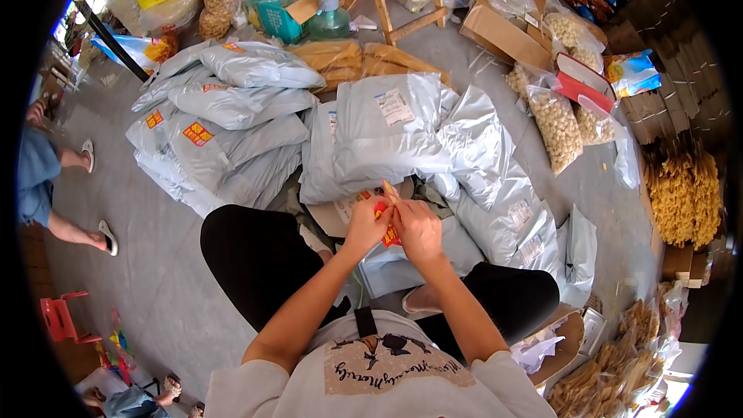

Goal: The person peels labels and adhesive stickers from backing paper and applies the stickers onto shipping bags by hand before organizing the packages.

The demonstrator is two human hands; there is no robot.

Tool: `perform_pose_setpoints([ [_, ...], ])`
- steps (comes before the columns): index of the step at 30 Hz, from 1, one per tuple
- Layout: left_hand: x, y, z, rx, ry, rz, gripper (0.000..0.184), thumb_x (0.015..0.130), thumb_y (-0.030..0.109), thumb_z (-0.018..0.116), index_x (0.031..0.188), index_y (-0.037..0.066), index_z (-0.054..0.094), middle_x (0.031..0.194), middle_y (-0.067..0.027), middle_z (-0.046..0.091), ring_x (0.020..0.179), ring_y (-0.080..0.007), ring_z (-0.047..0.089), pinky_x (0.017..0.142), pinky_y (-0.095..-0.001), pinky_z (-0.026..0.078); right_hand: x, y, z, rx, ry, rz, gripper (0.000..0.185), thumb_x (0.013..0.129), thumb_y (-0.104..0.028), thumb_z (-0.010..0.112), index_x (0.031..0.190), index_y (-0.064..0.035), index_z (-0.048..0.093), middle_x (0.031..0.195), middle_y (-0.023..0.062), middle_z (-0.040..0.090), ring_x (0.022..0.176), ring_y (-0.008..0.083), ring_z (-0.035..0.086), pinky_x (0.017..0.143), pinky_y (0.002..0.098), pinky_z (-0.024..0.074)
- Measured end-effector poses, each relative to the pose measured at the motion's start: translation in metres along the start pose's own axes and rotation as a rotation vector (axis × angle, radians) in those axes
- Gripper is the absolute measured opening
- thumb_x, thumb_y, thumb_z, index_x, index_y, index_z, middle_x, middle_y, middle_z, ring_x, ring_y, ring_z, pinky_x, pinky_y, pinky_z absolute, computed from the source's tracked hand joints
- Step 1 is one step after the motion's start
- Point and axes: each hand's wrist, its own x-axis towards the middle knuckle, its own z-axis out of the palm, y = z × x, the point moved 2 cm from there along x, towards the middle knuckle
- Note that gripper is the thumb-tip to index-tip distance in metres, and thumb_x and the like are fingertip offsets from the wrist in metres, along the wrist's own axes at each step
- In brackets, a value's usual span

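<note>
A white fabric T-shirt with a printed chest (398, 375) lies nearest, beyond which the left hand (365, 226) and right hand (419, 231), each grip pinched narrow, hold a small red-and-yellow flat strip (392, 238) before pale-grey plastic parcels (391, 128), where uneven pulling might tear it.

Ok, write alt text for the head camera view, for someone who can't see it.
A person's left hand and right hand hold a small red-and-yellow item, with pale grey plastic parcels heaped in front on a grey floor. Clear bags of pale pieces lie to the right; another person's legs show at left.
</note>
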Motion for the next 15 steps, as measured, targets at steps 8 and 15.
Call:
perform_pose_setpoints([
  [8,-0.001,-0.001,-0.003,-0.032,-0.066,-0.062,0.01,0.072,0.006,0.057,0.075,-0.004,0.057,0.068,-0.018,0.059,0.062,-0.0293,0.058,0.058,-0.0339,0.044,-0.005,0.008,0.012,0.124,0.002,0.145,0.011,0.069,-0.008,0.061,0.077,-0.0015,0.06,0.072,0.0085,0.059,0.067,0.0225,0.057,0.055,0.0317,0.0465],
  [15,-0.005,-0.048,-0.007,-0.305,0.045,-0.434,0.007,0.074,0.003,0.058,0.079,-0.001,0.056,0.072,-0.0102,0.059,0.063,-0.0182,0.059,0.055,-0.0278,0.046,0.0,0.07,0.036,1.164,-0.135,1.065,0.016,0.08,-0.016,0.057,0.083,-0.0013,0.061,0.075,0.0026,0.061,0.063,0.0092,0.057,0.045,0.0215,0.0463],
])
